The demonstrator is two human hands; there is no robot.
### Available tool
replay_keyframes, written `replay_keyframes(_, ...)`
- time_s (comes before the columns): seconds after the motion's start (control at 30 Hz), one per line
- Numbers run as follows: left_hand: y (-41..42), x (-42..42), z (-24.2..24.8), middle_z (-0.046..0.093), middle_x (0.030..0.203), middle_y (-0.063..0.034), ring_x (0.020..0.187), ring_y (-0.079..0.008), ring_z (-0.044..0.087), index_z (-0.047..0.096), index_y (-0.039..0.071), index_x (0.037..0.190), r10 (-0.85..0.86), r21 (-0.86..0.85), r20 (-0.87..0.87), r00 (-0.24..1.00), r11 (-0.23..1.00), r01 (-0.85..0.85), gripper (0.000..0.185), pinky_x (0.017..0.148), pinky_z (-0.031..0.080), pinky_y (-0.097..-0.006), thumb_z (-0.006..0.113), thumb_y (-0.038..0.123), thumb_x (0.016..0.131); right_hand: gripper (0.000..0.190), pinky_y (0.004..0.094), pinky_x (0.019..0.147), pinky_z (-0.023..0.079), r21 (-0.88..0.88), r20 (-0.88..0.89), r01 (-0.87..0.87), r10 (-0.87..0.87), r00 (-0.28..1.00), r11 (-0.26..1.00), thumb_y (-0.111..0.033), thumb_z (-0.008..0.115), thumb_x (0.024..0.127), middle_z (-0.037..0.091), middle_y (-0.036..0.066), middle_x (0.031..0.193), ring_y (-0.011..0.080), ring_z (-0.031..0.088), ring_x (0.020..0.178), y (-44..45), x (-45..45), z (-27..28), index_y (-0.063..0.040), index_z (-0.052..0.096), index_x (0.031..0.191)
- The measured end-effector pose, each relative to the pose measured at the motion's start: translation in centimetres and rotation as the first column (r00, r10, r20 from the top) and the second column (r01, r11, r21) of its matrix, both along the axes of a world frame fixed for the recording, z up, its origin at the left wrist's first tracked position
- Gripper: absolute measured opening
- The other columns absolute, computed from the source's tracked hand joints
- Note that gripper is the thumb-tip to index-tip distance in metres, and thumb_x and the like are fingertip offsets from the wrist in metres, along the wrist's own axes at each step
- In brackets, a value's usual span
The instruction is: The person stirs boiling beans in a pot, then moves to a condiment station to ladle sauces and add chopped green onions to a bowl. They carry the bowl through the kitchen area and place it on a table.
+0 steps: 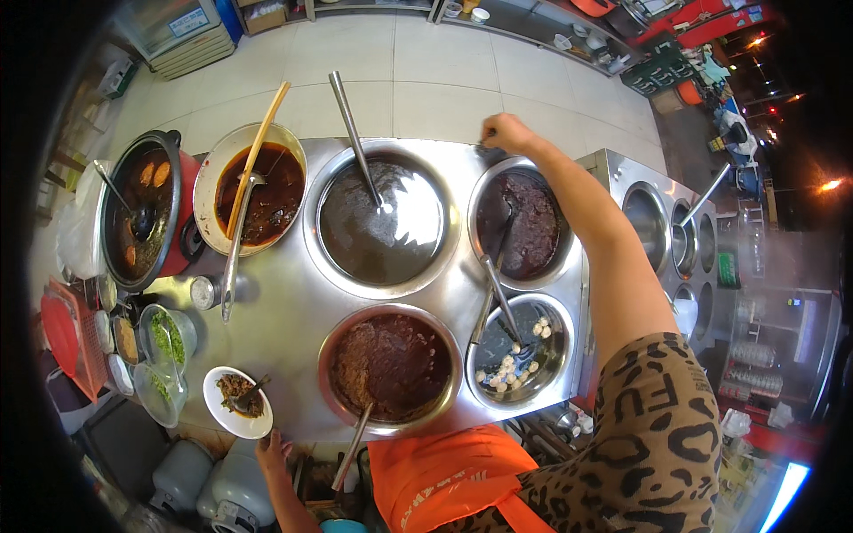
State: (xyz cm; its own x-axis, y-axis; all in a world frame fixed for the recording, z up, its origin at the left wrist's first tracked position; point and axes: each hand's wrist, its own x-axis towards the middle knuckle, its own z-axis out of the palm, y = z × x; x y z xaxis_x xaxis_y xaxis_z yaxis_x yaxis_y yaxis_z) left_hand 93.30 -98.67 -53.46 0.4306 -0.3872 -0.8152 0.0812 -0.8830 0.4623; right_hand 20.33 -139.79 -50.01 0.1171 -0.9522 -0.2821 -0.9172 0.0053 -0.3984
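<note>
At the counter's near edge, my left hand [272,454] is beside the rim of a white bowl [256,428], thumb raised and fingers partly curled. Whether it grips the rim is unclear. Chopped dark food [234,392] and a spoon [253,394] lie in that bowl. My right hand [510,133] reaches past a steel pot of dark purple-brown thick soup [520,220] to the counter's far edge. Its fingers are curled, by a small dark object [490,152]; I cannot tell whether it holds it. A ladle [498,273] leans in the soup pot.
Set into the steel counter [280,346] are a large pot of dark liquid [373,233], a brown-soup pot [393,366] and a pot of white balls [510,373]. Leftward stand a sauce pan [276,200], red cooker [180,220] and chopped-greens bowl [166,336]. Ladle handles overhang edges.
</note>
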Motion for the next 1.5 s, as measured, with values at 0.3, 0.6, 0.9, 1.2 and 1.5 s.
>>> replay_keyframes(0.3,-0.5,-0.7,0.7,0.056,0.098,-0.0047,0.075,-0.0186,0.061,0.052,0.005,0.11,-0.025,-0.022,0.003,1.0,0.999,0.025,0.031,0.065,0.053,-0.0312,0.065,0.025,0.09,0.017,0.0393,0.078,0.05,-0.356,0.132,-0.408,0.478,0.869,0.841,-0.006,0.067,0.072,0.065,0.015,0.093,0.0321,0.063,0.088,-3.9,12.7,3.0,-0.005,0.065,0.089)
replay_keyframes(0.6,-0.5,-0.5,0.2,0.058,0.087,-0.0057,0.067,-0.0176,0.062,0.053,0.005,0.103,-0.037,-0.048,-0.017,0.999,0.998,0.036,0.028,0.058,0.052,-0.0288,0.066,0.024,0.089,0.015,0.0387,0.072,0.052,0.012,-0.005,-0.338,0.338,0.941,0.941,-0.005,0.066,0.067,0.068,0.012,0.078,0.0292,0.066,0.078,5.1,10.3,2.6,-0.008,0.07,0.081)
replay_keyframes(0.9,-1.1,-1.6,1.6,0.057,0.09,-0.0056,0.07,-0.0185,0.062,0.052,0.002,0.102,-0.013,-0.075,0.002,1.0,0.997,0.013,0.03,0.061,0.054,-0.0295,0.068,0.023,0.088,0.016,0.038,0.076,0.052,-0.188,0.084,-0.139,0.157,0.984,0.972,-0.006,0.067,0.07,0.069,0.015,0.087,0.0311,0.066,0.084,-4.8,14.0,0.4,-0.006,0.071,0.086)
replay_keyframes(1.2,-1.2,-1.3,1.8,0.059,0.092,-0.0072,0.072,-0.0181,0.063,0.054,0.0,0.104,-0.042,-0.053,-0.006,0.999,0.998,0.042,0.032,0.062,0.053,-0.0292,0.068,0.024,0.087,0.018,0.0397,0.082,0.052,-0.013,-0.185,-0.175,0.169,0.968,0.985,-0.007,0.059,0.08,0.068,0.017,0.1,0.035,0.064,0.095,-7.6,17.9,0.3,-0.006,0.07,0.093)
replay_keyframes(1.5,-1.7,-1.2,2.1,0.059,0.093,-0.0073,0.074,-0.0185,0.065,0.051,-0.002,0.106,-0.074,-0.053,-0.055,0.996,0.996,0.071,0.04,0.064,0.053,-0.0282,0.071,0.026,0.086,0.016,0.0431,0.083,0.049,-0.471,-0.144,-0.061,-0.008,0.99,0.88,-0.008,0.061,0.082,0.064,0.018,0.103,0.0363,0.062,0.095,2.9,11.6,6.7,-0.004,0.064,0.097)
